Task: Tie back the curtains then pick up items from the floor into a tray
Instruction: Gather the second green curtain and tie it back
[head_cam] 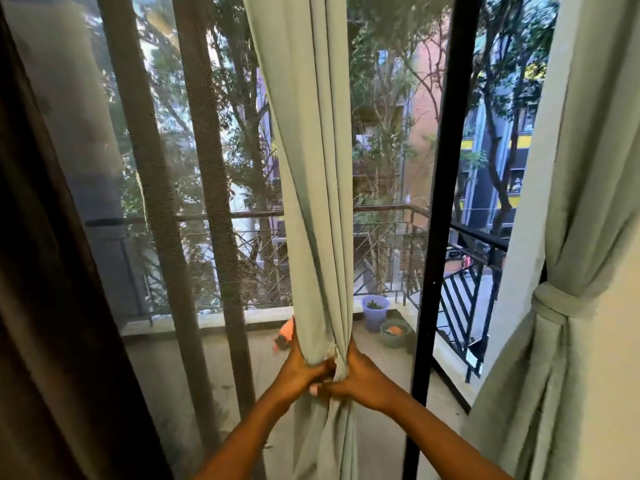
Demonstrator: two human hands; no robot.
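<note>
Centrally, the pale green middle curtain (311,168) is gathered and gripped low down by both hands, the left hand (301,370) and right hand (360,375) curled round its bunched folds. Beside it, a second curtain (585,168) is seen tied back with a knotted band (557,306). Beyond the screened balcony doors (166,202), pots (375,311) stand by a black railing (464,299); no writing can be read.

No readable text

No lettering, label, brand, number or sign can be read anywhere in the view; the yellow bands on the building (512,168) across the street, seen to the right of the black door frame (438,202), carry no marks that can be made out.
</note>
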